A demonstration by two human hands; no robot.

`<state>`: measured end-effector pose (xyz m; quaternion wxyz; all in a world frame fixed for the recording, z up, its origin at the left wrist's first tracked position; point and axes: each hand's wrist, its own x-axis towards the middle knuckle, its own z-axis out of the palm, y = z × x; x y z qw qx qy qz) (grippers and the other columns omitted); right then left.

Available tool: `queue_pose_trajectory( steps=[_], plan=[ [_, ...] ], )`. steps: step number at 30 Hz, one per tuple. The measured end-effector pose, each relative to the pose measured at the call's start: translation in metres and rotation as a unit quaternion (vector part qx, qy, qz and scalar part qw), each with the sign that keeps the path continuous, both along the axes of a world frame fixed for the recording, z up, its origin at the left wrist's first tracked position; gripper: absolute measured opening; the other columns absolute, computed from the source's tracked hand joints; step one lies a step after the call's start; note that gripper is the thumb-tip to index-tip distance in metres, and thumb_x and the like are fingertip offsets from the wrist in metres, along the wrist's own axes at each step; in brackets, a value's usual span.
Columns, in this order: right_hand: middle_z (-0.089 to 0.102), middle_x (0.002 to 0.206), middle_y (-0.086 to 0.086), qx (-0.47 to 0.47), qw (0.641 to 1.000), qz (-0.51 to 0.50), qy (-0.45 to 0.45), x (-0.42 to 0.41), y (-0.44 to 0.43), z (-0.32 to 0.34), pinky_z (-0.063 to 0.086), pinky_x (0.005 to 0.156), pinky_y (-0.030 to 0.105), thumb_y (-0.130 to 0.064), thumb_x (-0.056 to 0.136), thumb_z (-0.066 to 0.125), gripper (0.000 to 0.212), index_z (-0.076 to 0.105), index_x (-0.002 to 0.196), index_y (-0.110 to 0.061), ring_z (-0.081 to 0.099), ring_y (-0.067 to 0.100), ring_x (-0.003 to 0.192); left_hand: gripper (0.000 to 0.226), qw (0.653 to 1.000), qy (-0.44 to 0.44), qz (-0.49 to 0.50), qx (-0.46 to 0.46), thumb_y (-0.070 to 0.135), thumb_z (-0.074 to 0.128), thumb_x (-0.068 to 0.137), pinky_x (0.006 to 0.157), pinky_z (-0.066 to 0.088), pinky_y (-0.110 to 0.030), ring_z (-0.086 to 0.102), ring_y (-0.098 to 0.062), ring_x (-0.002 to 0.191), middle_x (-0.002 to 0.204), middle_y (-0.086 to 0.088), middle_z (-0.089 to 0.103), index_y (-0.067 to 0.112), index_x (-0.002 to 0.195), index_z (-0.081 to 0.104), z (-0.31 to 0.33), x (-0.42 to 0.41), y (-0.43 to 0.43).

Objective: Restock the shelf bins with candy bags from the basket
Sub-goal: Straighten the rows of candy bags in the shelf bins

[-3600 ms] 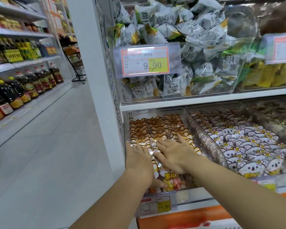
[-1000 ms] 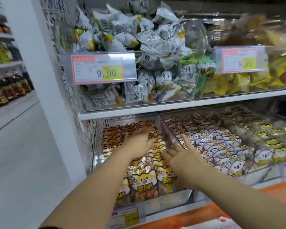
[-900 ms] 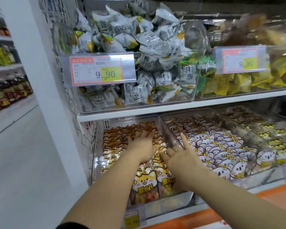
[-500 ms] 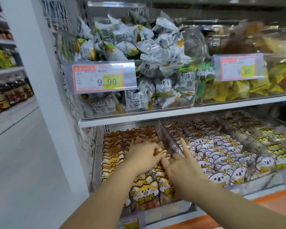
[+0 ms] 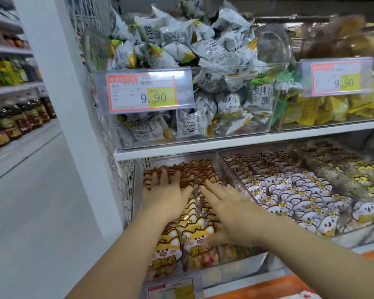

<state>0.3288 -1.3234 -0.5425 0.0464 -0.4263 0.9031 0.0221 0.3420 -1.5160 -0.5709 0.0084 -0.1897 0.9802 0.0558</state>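
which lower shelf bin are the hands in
The leftmost bin, holding yellow fox-faced bags; left hand and right hand rest on them. The next bin holds white koala bags.

A white upper shelf board (image 5: 225,145) is loaded with a clear plastic bin of grey-white sachets (image 5: 246,134) and, just beside it, a clear plastic bin of yellow packets (image 5: 311,124). On the lower white shelf (image 5: 365,248), three clear plastic bins of cartoon candy bags (image 5: 235,266) are set side by side.

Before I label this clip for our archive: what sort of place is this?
Most likely a supermarket aisle: clear shelf bins full of packaged candy bags, price tags reading 9.90 on the bin fronts, and bottles shelved across the aisle.
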Motion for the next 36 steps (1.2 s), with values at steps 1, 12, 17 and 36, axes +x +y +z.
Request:
queue_pose_trajectory(
  steps=[1,12,17,36],
  plan=[
    [-0.019,0.165,0.005,-0.012,1.0,0.014,-0.021,-0.003,-0.006,-0.004,-0.008,0.123,0.037,-0.076,0.072,0.065,0.131,-0.012,0.158,-0.014,-0.011,0.02,0.153,0.068,1.0,-0.019,0.007,0.002,0.067,0.012,0.099,0.119,-0.005,-0.063,-0.006,-0.029,0.154,0.168,0.001,-0.007,0.037,0.159,0.004,-0.006,0.002,0.001],
    [0.003,0.166,0.016,0.118,0.991,-0.058,-0.018,-0.036,-0.037,-0.011,-0.001,0.123,0.055,-0.099,0.054,0.05,0.151,-0.006,0.157,-0.004,0.006,0.029,0.153,0.066,0.998,-0.045,0.039,-0.003,0.067,0.005,0.098,0.114,-0.011,-0.069,-0.017,-0.029,0.153,0.166,0.002,-0.018,0.041,0.158,-0.002,-0.024,-0.003,0.0],
    [0.032,0.16,0.006,-0.044,0.994,-0.056,-0.088,-0.06,-0.047,0.009,0.025,0.119,0.042,-0.07,0.095,0.029,0.076,0.041,0.15,-0.02,0.029,0.027,0.147,0.057,0.999,-0.03,0.023,-0.005,0.062,0.007,0.1,0.112,-0.013,-0.071,-0.018,-0.034,0.152,0.167,-0.003,-0.017,0.05,0.155,-0.003,-0.027,-0.002,0.002],
    [0.014,0.166,0.005,0.04,0.994,-0.017,0.101,-0.037,-0.018,-0.031,0.003,0.123,0.05,-0.036,0.104,0.036,0.06,0.016,0.158,-0.018,0.017,0.023,0.151,0.053,1.0,-0.02,-0.012,0.006,0.057,0.009,0.103,0.112,-0.012,-0.072,-0.015,-0.031,0.153,0.167,0.004,-0.016,0.052,0.154,-0.003,-0.017,-0.003,0.019]
  ],
)
